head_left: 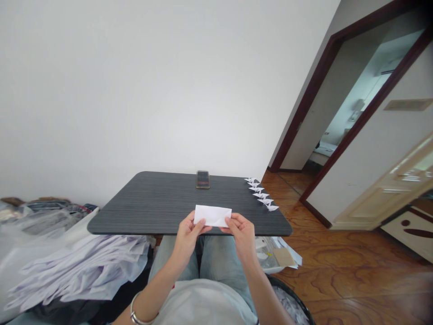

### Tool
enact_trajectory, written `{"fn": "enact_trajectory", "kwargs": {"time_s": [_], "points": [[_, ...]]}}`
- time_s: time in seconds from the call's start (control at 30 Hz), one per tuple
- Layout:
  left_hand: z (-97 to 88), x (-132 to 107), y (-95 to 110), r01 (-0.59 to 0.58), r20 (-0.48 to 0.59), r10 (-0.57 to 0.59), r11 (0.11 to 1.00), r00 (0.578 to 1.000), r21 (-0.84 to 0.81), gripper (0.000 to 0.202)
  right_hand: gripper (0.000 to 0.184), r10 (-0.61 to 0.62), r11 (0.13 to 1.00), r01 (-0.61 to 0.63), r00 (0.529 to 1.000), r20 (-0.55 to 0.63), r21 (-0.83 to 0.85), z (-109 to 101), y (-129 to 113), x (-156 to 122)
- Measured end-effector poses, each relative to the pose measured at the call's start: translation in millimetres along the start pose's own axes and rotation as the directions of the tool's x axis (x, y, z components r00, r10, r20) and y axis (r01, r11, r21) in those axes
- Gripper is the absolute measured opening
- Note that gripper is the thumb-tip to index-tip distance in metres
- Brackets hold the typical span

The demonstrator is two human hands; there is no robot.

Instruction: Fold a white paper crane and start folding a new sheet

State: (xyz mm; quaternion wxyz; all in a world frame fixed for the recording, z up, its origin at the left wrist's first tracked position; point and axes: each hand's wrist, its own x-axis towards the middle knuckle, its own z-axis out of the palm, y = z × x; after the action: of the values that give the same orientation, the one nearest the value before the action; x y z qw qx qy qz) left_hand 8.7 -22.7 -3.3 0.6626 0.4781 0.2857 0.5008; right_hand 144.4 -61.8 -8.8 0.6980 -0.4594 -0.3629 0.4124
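Observation:
A white sheet of paper (213, 215), folded into a wide rectangle, is held up just over the front edge of the dark table (155, 203). My left hand (187, 232) pinches its lower left corner, thumb in front and fingers behind. At the lower right corner, my right hand (241, 229) grips it the same way. Along the table's right side stands a row of several white folded paper cranes (260, 195). The fingertips behind the paper are partly hidden.
A phone (203, 179) lies at the table's back edge by the wall. White cloth-like piles (84, 266) sit at the lower left. Right of my legs are a container of papers (270, 255) and a black-rimmed bin (291, 302). A doorway opens at the right.

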Motion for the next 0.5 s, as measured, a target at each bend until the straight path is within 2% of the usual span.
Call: {"fn": "enact_trajectory", "kwargs": {"time_s": [0.1, 0.23, 0.5], "points": [[-0.4, -0.4, 0.1, -0.006, 0.011, 0.006, 1.000, 1.000, -0.001, 0.041, 0.025, -0.003, 1.000, 0.003, 1.000, -0.001, -0.007, -1.2, 1.1, 1.2], [-2.4, -0.7, 1.3, 0.015, 0.035, -0.014, 0.999, 0.999, -0.033, 0.053, 0.026, -0.013, 1.000, 0.013, 1.000, -0.007, -0.022, -2.8, 1.2, 2.4], [-16.3, 0.9, 7.2, 0.122, 0.148, -0.115, 0.992, 0.982, -0.039, 0.071, 0.028, -0.024, 1.000, 0.024, 0.999, -0.036, -0.018, -3.7, 3.7, 5.9]]}}
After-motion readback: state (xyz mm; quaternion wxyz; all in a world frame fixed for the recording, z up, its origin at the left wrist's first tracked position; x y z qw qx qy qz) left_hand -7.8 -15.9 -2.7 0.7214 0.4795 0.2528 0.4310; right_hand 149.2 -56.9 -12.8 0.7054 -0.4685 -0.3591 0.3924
